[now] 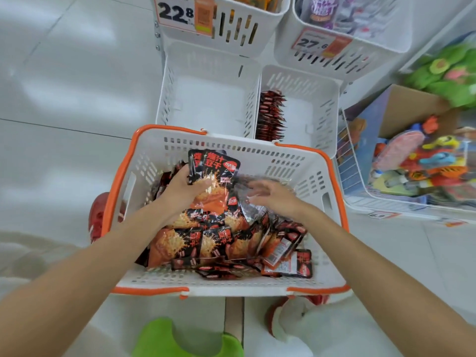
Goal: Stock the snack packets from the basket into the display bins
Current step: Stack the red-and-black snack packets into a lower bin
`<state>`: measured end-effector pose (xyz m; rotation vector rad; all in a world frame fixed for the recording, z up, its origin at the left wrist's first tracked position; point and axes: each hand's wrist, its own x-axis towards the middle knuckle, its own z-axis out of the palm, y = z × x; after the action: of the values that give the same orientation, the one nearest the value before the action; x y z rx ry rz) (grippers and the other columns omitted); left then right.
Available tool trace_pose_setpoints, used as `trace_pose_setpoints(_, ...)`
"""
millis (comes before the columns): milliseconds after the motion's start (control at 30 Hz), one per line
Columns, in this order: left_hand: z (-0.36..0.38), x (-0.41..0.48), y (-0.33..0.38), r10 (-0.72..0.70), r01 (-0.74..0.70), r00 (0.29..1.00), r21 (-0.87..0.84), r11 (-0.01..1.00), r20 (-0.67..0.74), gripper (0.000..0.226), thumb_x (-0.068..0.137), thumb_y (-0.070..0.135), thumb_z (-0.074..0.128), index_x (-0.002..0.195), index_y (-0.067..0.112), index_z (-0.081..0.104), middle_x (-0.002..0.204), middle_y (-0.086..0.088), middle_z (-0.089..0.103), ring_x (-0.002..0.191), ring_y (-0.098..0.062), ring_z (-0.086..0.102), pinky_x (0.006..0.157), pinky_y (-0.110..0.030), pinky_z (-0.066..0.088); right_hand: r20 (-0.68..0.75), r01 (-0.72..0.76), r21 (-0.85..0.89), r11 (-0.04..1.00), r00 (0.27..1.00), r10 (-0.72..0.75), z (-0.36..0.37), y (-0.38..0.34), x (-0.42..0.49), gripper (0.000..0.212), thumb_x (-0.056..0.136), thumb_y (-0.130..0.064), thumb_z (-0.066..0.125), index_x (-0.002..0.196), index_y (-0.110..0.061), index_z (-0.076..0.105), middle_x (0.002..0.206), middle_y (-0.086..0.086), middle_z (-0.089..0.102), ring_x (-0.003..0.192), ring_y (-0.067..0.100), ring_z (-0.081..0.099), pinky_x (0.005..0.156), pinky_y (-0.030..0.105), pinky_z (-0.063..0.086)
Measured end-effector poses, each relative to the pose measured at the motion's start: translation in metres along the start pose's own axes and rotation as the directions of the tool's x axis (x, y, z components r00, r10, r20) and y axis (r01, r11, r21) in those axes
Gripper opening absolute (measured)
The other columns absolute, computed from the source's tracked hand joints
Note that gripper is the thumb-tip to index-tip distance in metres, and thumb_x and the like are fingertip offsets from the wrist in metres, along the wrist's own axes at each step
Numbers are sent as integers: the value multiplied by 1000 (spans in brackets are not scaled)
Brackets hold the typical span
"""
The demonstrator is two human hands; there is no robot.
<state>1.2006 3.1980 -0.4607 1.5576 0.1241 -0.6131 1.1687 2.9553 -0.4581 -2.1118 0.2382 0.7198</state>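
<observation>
L hand (pixel 180 186): inside the basket at its left side, fingers curled round a small stack of packets (pixel 215 171), held upright w/ printed fronts toward me
R hand (pixel 273 195): blurred, low over the heap at the basket's right-centre, fingers pointing left & touching a shiny wrapper; can't tell if it's gripping or just resting there
Basket (pixel 231 284): white slotted plastic w/ orange rim, sits just in front of the lower bins
Loose packets (pixel 219 243): black-and-orange, piled every which way across the basket floor, mostly toward the near side
Lower R bin (pixel 309 112): a row of same packets (pixel 270 114) stands on edge along its left wall
Lower L bin (pixel 206 99): white, slotted, right beside the other, directly behind the basket
Upper bins: L one (pixel 231 29) has a tag reading 22.8 (pixel 177 12), R one (pixel 342 57) a tag reading 27.6 (pixel 316 43); both hold other goods
Off to the R: wire crate of bright toys (pixel 417 161)
</observation>
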Motion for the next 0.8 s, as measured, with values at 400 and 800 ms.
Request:
trace_pose_setpoints(400, 7, 0, -8, -130, 128, 991, 96, 987, 9, 71, 101, 30, 50, 156, 33, 6, 164, 7, 9, 147, -24, 25, 94, -40, 54, -32, 45, 22, 999, 999, -44, -13, 37, 6, 11, 95, -16, 64, 106, -15, 62, 100, -25, 63, 88, -12, 57, 77, 16, 49)
trace_pose_setpoints(800, 57, 39, 37, -3, -5, 997, 104, 995, 73, 54, 105, 22, 43, 154, 27, 21, 137, 15, 37, 129, -10, 39, 110, -44, 37, -298, 358, 207, 910, 910, -290, -92, -42, -5, 12, 87, -25, 73, 82, -14, 75, 71, -7, 66, 67, 7, 57, 67, 26, 44)
